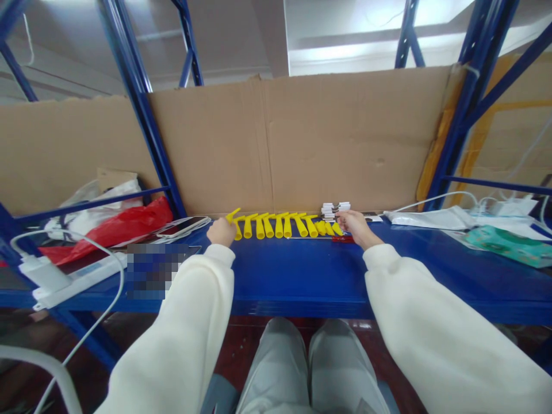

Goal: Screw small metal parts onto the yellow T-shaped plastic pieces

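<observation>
At the left end of a row of yellow plastic handle-like parts [279, 225], my left hand [221, 232] is closed on a tilted yellow plastic part [233, 215]. My right hand [356, 226] is at the row's other end, fingertips pinched at the edge of a cluster of small white parts [329, 210] with dark metal bits. Whether a piece is lifted there cannot be made out. Smaller yellow pieces [328, 228] lie just left of that hand. Under it lies a screwdriver with a red handle [342, 239], its thin shaft pointing left along the row.
The blue shelf top [297, 276] ends against a cardboard panel [302, 144], between blue uprights [142, 86]. At left are a red bag [116, 227], a phone [183, 226] and a white power strip [81, 280] with cables. A green packet [509, 244] lies at right.
</observation>
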